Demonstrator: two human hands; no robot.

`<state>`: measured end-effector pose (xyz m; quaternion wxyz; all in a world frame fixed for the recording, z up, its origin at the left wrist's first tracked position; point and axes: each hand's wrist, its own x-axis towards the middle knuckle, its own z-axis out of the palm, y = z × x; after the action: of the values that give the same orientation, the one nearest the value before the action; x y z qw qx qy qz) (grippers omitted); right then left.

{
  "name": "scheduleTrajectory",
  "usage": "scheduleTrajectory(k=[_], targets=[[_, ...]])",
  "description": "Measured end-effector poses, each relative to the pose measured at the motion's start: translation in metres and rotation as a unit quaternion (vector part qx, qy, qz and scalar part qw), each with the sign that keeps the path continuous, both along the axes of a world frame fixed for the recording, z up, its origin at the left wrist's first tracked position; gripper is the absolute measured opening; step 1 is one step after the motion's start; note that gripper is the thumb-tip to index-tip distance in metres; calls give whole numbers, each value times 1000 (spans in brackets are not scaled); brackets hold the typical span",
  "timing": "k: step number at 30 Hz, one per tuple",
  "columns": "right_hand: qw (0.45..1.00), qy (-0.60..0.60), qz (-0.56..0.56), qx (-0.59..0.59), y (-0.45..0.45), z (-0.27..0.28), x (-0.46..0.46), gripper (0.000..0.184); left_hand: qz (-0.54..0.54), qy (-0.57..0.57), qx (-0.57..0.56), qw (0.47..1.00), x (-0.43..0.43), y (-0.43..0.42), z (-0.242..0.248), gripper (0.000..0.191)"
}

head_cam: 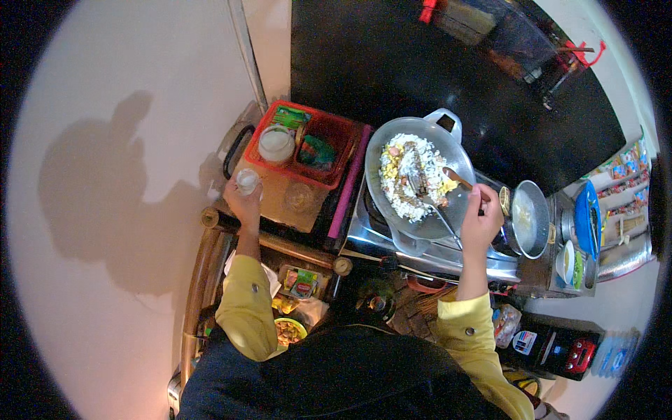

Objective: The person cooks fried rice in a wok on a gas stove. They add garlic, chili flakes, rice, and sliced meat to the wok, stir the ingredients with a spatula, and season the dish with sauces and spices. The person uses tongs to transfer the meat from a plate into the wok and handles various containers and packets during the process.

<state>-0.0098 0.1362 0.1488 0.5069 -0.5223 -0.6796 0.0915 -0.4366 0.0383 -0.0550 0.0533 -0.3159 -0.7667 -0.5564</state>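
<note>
My left hand (243,205) grips a small clear jar (247,180) with pale contents, at the left edge of a brown board. In my right hand (482,218) is a small wooden spoon (458,177), its bowl over the right side of a metal wok (391,126). White rice (409,142) with yellow egg-like bits, pinkish pieces and a dark seasoning lies in the wok. A metal spatula (444,223) rests in the rice, its handle leaning over the near rim. On the brown board (281,207) sits a round clear object (300,197), possibly a lid.
A red plastic basket (336,181) holds a white-filled jar (276,143) and packets. Right of the wok stands a smaller pan (531,220) on the metal stove (375,242). Further right are a blue basin (588,220) and a bowl (565,262). Below is a bamboo-framed shelf (294,252).
</note>
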Motion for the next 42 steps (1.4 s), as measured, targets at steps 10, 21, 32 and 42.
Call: scheduleTrajectory(k=[10,21,32,42], targets=[[989,-17,44,-141,-9,-25,-23,13,-38,-41,-30,998,-3,25,-48,65],[985,2,130,-109,-34,-3,-47,11,-124,-70,-59,988,98,-17,-63,80],[933,79,315,-156,-76,1,-111,10,-221,-305,108,920,116,-6,13,78],[921,8,388,-26,-65,35,-129,9,-357,-16,181,916,142,11,158,68]])
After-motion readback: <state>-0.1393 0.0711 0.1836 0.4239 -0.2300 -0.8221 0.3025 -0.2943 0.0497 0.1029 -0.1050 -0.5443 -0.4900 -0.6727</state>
